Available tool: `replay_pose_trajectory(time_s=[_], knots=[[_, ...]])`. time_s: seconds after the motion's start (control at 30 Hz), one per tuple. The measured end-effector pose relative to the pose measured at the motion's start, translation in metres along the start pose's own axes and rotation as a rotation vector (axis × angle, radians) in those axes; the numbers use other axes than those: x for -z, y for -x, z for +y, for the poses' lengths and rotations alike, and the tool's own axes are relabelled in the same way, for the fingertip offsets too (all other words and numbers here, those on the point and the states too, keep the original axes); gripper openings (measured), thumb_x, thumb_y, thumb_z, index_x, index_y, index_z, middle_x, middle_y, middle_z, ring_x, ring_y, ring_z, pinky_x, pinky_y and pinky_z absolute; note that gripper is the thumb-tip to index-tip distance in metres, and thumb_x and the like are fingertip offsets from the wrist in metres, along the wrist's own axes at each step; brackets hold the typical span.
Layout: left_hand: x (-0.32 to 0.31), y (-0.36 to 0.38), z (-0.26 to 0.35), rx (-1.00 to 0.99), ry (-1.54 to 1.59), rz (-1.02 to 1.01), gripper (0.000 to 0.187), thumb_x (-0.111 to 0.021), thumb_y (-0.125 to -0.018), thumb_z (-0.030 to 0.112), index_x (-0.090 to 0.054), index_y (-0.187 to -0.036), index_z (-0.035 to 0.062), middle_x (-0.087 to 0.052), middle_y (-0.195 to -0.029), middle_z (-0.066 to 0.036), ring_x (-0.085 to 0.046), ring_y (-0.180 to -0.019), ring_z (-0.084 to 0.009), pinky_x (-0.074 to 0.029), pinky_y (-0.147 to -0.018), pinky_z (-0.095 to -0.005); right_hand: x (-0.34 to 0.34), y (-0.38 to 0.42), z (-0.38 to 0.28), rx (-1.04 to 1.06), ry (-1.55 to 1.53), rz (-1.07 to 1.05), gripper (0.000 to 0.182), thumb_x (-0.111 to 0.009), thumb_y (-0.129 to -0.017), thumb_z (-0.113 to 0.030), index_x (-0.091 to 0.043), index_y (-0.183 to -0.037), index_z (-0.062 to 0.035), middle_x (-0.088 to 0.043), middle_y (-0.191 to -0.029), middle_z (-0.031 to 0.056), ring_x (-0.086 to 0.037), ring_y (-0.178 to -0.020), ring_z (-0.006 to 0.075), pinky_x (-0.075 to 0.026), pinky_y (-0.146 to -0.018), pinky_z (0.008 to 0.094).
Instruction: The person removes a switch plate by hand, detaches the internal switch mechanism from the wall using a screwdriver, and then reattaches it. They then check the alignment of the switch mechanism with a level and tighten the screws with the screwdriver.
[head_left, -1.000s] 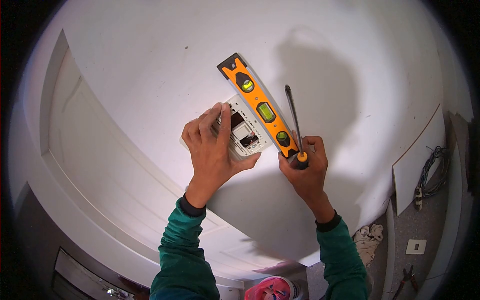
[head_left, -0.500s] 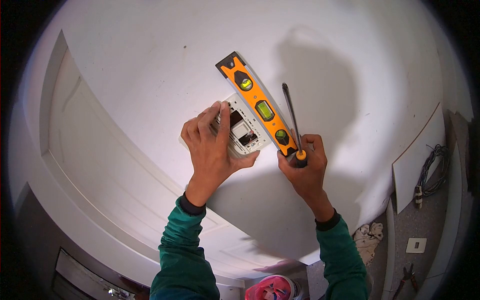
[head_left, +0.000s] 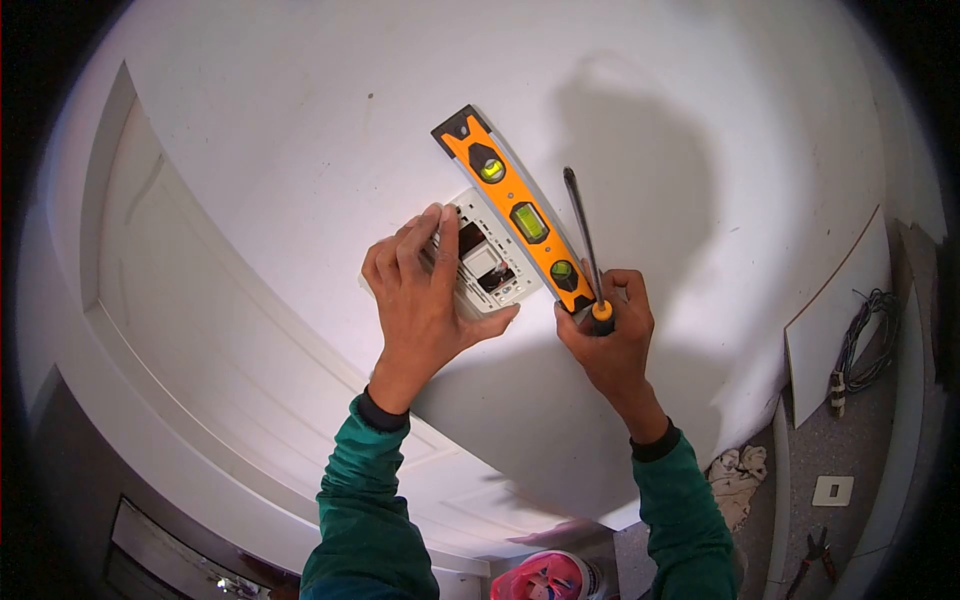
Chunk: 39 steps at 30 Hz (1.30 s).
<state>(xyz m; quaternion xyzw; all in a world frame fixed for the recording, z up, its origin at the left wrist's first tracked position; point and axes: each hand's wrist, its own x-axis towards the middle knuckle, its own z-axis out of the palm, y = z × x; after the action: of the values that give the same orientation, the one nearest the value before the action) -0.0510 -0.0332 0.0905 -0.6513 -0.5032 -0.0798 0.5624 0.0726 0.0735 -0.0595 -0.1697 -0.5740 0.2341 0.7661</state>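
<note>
My left hand (head_left: 418,290) grips a white wall-switch frame (head_left: 507,292) by its edges, holding it against the wall, fingers along the upper left side and thumb at the lower edge. Dark openings and a white switch module show in the middle of the frame. An orange and black spirit level (head_left: 507,195) lies tilted along the frame's right side. The lower end of the level is in my right hand (head_left: 612,325), which also holds a screwdriver (head_left: 583,222). The screwdriver's shaft points up and its black and orange handle is mostly hidden in my palm.
A white panelled door (head_left: 200,280) stands to the left of the wall. At lower right are a coil of black cable (head_left: 872,345), a white cover plate (head_left: 832,491), pliers (head_left: 812,562) and a crumpled cloth (head_left: 738,482). A pink-lined bucket (head_left: 540,577) is at the bottom.
</note>
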Motion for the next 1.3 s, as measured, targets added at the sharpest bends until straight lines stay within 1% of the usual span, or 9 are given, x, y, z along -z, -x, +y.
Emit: replay_pose_trajectory(time_s=[0.1, 0.4, 0.63, 0.7, 0.93, 1.0, 1.1, 1.2, 1.3], knots=[[0.0014, -0.0010, 0.0008, 0.008, 0.035, 0.019, 0.105, -0.080, -0.055, 0.057, -0.042, -0.139, 0.0068, -0.040, -0.134, -0.011, -0.036, -0.121, -0.0304, -0.025, -0.098, -0.0476, -0.0011, -0.0005, -0.0005, 0.004, -0.010, 0.013, 0.063, -0.079, -0.065, -0.005, -0.058, -0.124, -0.0039, -0.052, -0.098, 0.0113, -0.064, -0.078, 0.0173, -0.057, -0.059, 0.0274], [0.0041, -0.0042, 0.0031, 0.016, 0.037, 0.033, 0.100, -0.080, -0.059, 0.055, -0.044, -0.138, 0.0064, -0.040, -0.134, -0.010, -0.037, -0.119, -0.0298, -0.026, -0.097, -0.0467, -0.0002, -0.0011, -0.0007, 0.002, 0.002, 0.000, 0.062, -0.079, -0.064, -0.004, -0.059, -0.123, -0.0041, -0.051, -0.097, 0.0103, -0.064, -0.075, 0.0177, -0.057, -0.057, 0.0280], [0.0013, -0.0033, 0.0009, 0.007, 0.011, -0.018, 0.109, -0.080, -0.059, 0.061, -0.038, -0.143, 0.0040, -0.039, -0.137, -0.015, -0.030, -0.125, -0.0292, -0.022, -0.103, -0.0437, -0.0001, -0.0019, -0.0030, -0.011, -0.020, 0.009, 0.062, -0.079, -0.065, -0.005, -0.058, -0.123, -0.0040, -0.050, -0.097, 0.0100, -0.063, -0.073, 0.0174, -0.055, -0.056, 0.0279], [0.0016, -0.0042, 0.0023, 0.010, 0.020, 0.043, 0.101, -0.078, -0.059, 0.059, -0.043, -0.139, 0.0066, -0.040, -0.135, -0.010, -0.038, -0.120, -0.0300, -0.024, -0.099, -0.0481, -0.0004, -0.0026, -0.0034, -0.010, -0.019, 0.014, 0.060, -0.079, -0.065, -0.004, -0.059, -0.121, -0.0039, -0.051, -0.097, 0.0099, -0.063, -0.074, 0.0174, -0.055, -0.056, 0.0283], [0.0059, -0.0042, 0.0044, 0.022, -0.022, 0.004, 0.107, -0.078, -0.058, 0.064, -0.040, -0.141, 0.0076, -0.039, -0.136, -0.010, -0.035, -0.127, -0.0266, -0.018, -0.104, -0.0507, -0.0001, -0.0040, -0.0064, -0.020, -0.023, 0.034, 0.056, -0.080, -0.064, -0.005, -0.062, -0.118, -0.0033, -0.051, -0.096, 0.0099, -0.063, -0.074, 0.0176, -0.055, -0.056, 0.0285], [0.0072, -0.0051, 0.0044, 0.023, 0.010, 0.000, 0.106, -0.079, -0.058, 0.062, -0.040, -0.141, 0.0075, -0.039, -0.136, -0.010, -0.035, -0.127, -0.0270, -0.018, -0.104, -0.0508, -0.0013, -0.0047, -0.0064, 0.007, -0.058, 0.055, 0.039, -0.078, -0.066, 0.000, -0.060, -0.099, 0.0103, -0.046, -0.097, 0.0064, -0.055, -0.055, 0.0087, -0.045, -0.046, 0.0217], [0.0072, -0.0047, 0.0045, 0.023, 0.035, -0.003, 0.106, -0.080, -0.058, 0.060, -0.040, -0.141, 0.0074, -0.039, -0.136, -0.010, -0.035, -0.127, -0.0278, -0.018, -0.104, -0.0511, -0.0001, -0.0044, -0.0083, 0.010, -0.044, 0.052, 0.038, -0.078, -0.066, 0.000, -0.060, -0.098, 0.0097, -0.046, -0.098, 0.0062, -0.055, -0.056, 0.0090, -0.045, -0.046, 0.0217], [0.0090, -0.0051, 0.0060, 0.033, 0.026, -0.013, 0.105, -0.080, -0.058, 0.058, -0.040, -0.141, 0.0070, -0.039, -0.136, -0.011, -0.035, -0.127, -0.0280, -0.019, -0.104, -0.0508, 0.0004, -0.0032, -0.0071, -0.023, -0.024, 0.034, 0.057, -0.079, -0.065, -0.006, -0.061, -0.119, -0.0030, -0.051, -0.097, 0.0091, -0.063, -0.071, 0.0142, -0.055, -0.054, 0.0253], [0.0086, -0.0062, 0.0045, 0.030, 0.017, -0.027, 0.113, -0.082, -0.055, 0.061, -0.038, -0.143, 0.0060, -0.039, -0.136, -0.012, -0.030, -0.126, -0.0299, -0.018, -0.105, -0.0473, 0.0014, -0.0028, -0.0077, -0.059, 0.011, 0.015, 0.058, -0.079, -0.065, -0.007, -0.061, -0.120, -0.0028, -0.051, -0.097, 0.0094, -0.063, -0.071, 0.0145, -0.055, -0.054, 0.0251]])
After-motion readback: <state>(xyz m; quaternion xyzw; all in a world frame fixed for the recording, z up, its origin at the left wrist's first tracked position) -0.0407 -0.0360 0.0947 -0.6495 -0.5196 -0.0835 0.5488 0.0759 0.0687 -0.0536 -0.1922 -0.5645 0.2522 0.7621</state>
